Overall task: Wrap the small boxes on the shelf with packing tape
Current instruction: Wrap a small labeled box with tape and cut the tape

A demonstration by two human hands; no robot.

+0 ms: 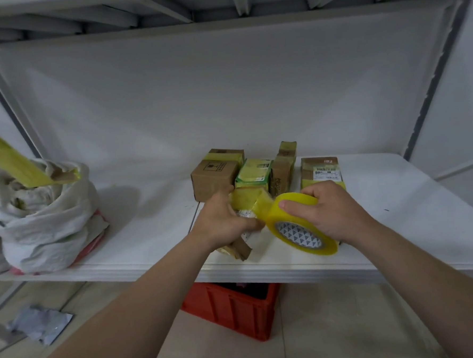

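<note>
At the front edge of a white shelf (149,225), a person's left hand (222,221) closes its grip round one small box (245,199), while the right hand (334,211) clasps one roll of yellow packing tape (299,234), its strip stretched onto the box. Four taped boxes (254,172) crowd just behind. One white sack (45,234) holding a long taped parcel (7,157) stands well left, with one red crate (232,309) below.

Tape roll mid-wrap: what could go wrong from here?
1. The strip between the tape roll in the right hand and the box looks twisted; it may crease or stick to itself.
2. The box, gripped by the left hand, sits near the front edge of the shelf; a hard pull might drag it off.
</note>
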